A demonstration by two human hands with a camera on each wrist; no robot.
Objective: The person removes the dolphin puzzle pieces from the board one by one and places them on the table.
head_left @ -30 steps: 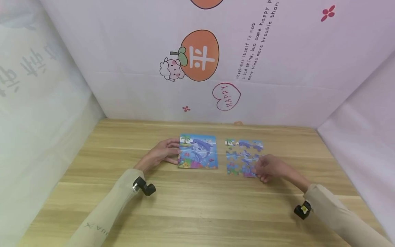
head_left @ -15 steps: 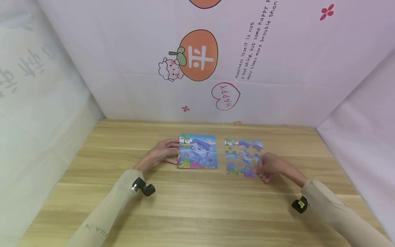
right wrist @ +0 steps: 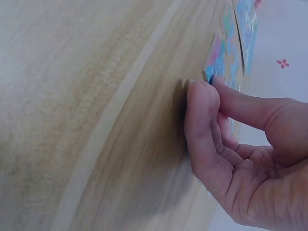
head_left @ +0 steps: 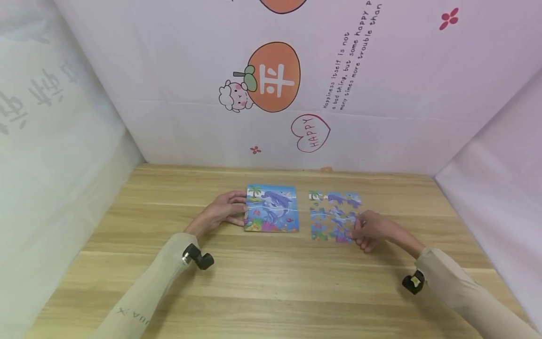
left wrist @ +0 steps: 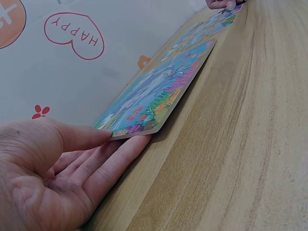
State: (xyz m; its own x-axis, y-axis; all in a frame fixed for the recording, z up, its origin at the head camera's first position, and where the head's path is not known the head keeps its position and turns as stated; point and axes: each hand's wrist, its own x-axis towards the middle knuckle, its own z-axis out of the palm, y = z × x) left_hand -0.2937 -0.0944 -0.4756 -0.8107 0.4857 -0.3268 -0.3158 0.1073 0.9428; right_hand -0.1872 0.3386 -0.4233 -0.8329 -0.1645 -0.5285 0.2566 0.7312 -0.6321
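Observation:
In the head view, my left hand (head_left: 218, 212) holds the left edge of a square dolphin picture board (head_left: 272, 208). The left wrist view shows the thumb on top of the board's corner (left wrist: 139, 113) and the fingers beneath it. To the right of the board, dolphin jigsaw pieces (head_left: 319, 214) lie in loose rows with small gaps. My right hand (head_left: 374, 230) is at their lower right corner, pinching a blue and pink jigsaw piece (right wrist: 215, 60) by its edge. Its thumb lies over the piece's corner and the other fingers are curled close to the wood.
Everything rests on a wooden table (head_left: 271, 282). A white printed cloth (head_left: 190, 132) rises behind the table's far edge, with further white cloth (head_left: 508, 155) at both sides. Black wrist cameras (head_left: 199, 257) are strapped over both sleeves.
My right hand has drawn back slightly to the right, uncovering more of the lower right jigsaw piece, and its wrist has lifted a little. My left hand and the board stay in place.

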